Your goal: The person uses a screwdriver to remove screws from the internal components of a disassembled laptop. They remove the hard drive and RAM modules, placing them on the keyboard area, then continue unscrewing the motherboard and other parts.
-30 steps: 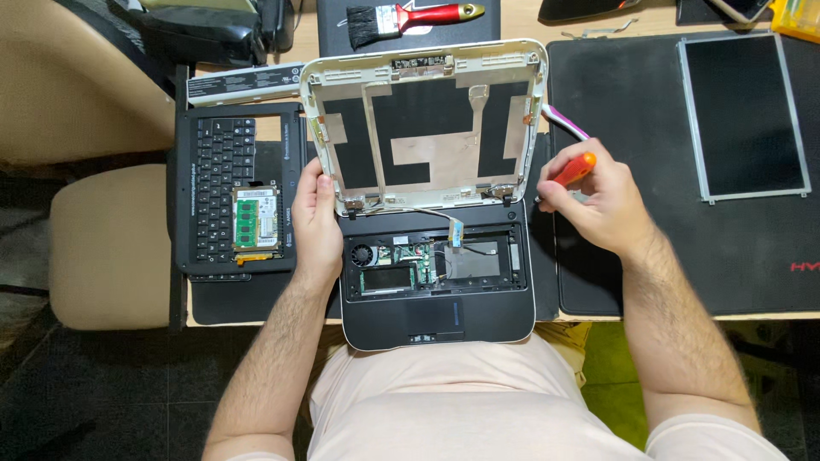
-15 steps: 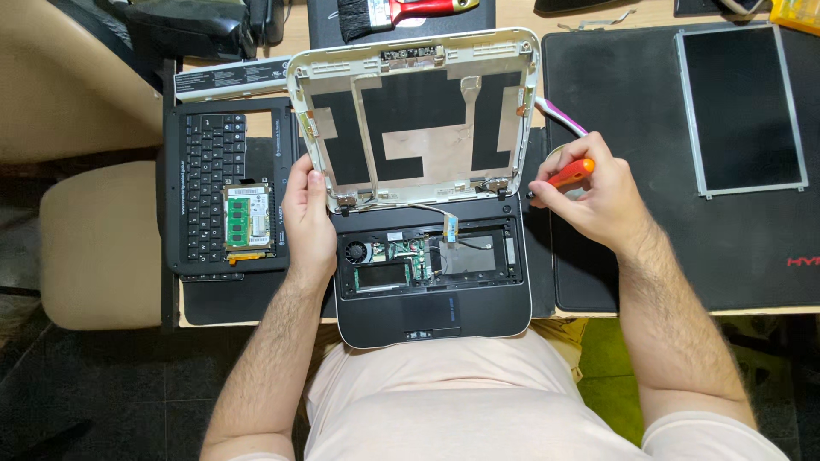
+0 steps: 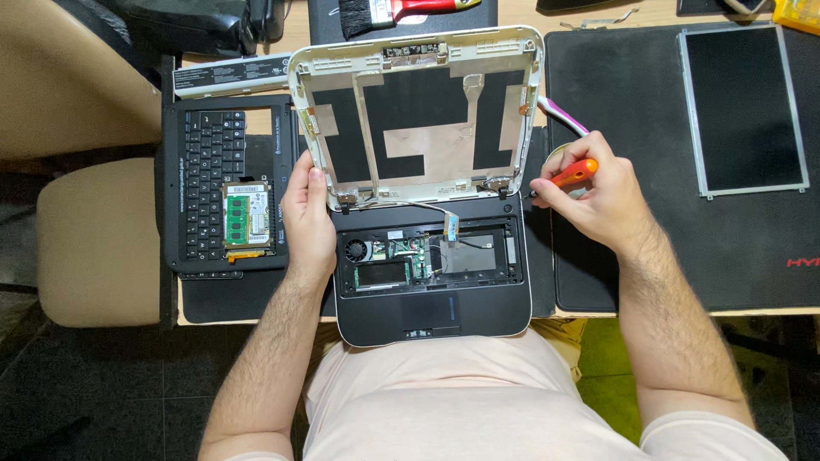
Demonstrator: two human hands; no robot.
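Directly below the head camera sits an opened laptop [image 3: 431, 265] on the counter [image 3: 598, 10], its bared lid shell [image 3: 418, 111] standing up behind the base. Left hand [image 3: 309, 218] is clamped on the lid's left edge, thumb against the frame near the left hinge. Right hand [image 3: 598, 192] is closed around an orange-handled screwdriver [image 3: 572, 175], tip just beside the right hinge. Left of the laptop lies a removed keyboard [image 3: 209, 183]; well to its right, a loose screen panel [image 3: 741, 109].
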